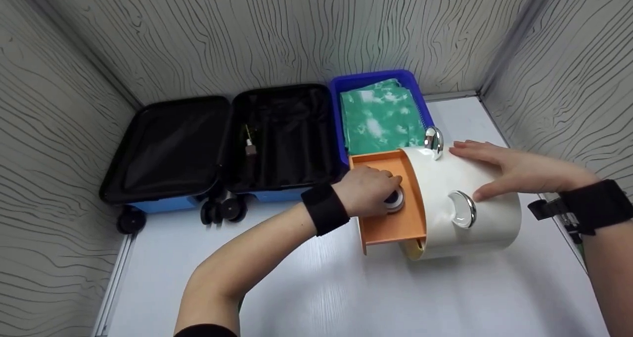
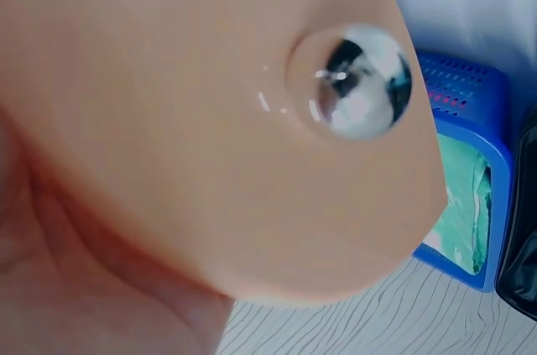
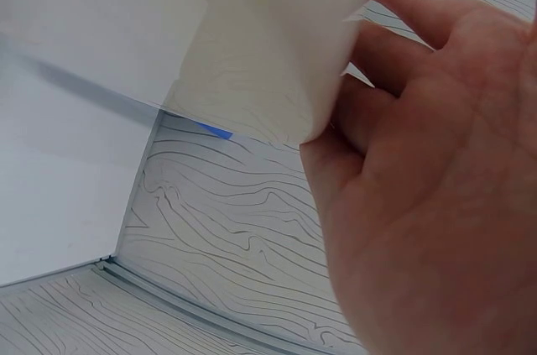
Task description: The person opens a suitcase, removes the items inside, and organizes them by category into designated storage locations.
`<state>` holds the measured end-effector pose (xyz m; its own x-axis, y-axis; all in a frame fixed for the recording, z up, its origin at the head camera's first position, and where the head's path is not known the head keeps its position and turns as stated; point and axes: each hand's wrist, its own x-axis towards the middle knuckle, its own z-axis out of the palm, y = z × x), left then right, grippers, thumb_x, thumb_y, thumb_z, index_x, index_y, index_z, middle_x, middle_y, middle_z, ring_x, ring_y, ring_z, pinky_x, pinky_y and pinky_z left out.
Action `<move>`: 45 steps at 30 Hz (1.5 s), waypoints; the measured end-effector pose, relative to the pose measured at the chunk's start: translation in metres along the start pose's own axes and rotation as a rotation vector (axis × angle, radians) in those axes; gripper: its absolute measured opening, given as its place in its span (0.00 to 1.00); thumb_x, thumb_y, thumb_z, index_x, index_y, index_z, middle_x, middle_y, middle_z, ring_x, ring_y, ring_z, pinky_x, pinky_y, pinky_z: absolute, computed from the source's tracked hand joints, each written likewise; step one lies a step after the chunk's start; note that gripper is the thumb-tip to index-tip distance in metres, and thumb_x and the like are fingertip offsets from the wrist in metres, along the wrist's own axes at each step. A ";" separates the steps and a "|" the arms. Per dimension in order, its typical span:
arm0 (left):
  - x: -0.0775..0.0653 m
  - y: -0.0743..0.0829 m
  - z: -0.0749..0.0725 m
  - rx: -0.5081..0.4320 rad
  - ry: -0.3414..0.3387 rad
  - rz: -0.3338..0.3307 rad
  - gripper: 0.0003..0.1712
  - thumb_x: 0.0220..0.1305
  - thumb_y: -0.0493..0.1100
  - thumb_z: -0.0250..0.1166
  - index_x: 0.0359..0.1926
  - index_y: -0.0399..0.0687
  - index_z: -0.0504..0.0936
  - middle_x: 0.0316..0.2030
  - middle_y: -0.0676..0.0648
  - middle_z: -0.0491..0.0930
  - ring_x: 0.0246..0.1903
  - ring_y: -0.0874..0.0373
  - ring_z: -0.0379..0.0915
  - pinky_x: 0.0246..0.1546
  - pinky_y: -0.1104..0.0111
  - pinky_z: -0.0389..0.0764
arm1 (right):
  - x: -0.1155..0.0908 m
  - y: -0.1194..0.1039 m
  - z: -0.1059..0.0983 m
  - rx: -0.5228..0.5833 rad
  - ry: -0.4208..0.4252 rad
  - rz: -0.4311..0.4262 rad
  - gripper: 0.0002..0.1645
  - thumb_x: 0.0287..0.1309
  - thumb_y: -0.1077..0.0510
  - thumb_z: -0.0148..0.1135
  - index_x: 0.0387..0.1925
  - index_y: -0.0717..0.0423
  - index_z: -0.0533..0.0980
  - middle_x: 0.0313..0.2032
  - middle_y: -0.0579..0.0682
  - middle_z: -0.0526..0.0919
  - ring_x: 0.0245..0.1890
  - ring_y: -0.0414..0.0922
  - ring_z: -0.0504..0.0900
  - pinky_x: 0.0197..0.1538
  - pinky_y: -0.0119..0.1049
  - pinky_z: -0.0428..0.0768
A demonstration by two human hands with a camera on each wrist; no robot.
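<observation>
My left hand (image 1: 368, 191) reaches into the pulled-out orange drawer (image 1: 388, 233) of a white rounded drawer box (image 1: 445, 178). Its fingers curl over a small round thing (image 1: 397, 203) with a white rim and dark middle, mostly hidden by the hand. The left wrist view shows the drawer's front with its chrome knob (image 2: 365, 82), but not what the fingers hold. With fingers spread, my right hand (image 1: 514, 168) rests on the box near a chrome-edged handle (image 1: 465, 209). In the right wrist view, the fingertips (image 3: 369, 44) touch the box's pale edge.
An open suitcase (image 1: 170, 149) with black lining and a blue shell lies at the back left. Inside its right half is a small dark bottle (image 1: 250, 149). Beside it, a blue basket (image 1: 420, 99) holds folded green-and-white cloth (image 1: 381, 117). Wood-grain panels enclose the white table (image 1: 296, 282).
</observation>
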<state>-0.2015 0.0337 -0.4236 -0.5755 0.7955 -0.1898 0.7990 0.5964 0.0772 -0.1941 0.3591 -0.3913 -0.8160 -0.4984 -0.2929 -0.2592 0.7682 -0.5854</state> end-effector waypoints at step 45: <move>-0.051 -0.028 0.075 -0.741 0.545 -0.236 0.12 0.70 0.47 0.69 0.50 0.49 0.86 0.43 0.54 0.84 0.43 0.63 0.80 0.46 0.70 0.80 | -0.004 -0.018 0.011 -0.100 -0.003 0.072 0.70 0.43 0.45 0.82 0.82 0.46 0.50 0.80 0.59 0.47 0.78 0.64 0.44 0.68 0.73 0.52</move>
<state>-0.1811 -0.0314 -0.4890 -0.8596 0.4749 0.1886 0.4453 0.5152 0.7323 -0.1809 0.3431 -0.3883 -0.8329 -0.4418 -0.3335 -0.2505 0.8381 -0.4846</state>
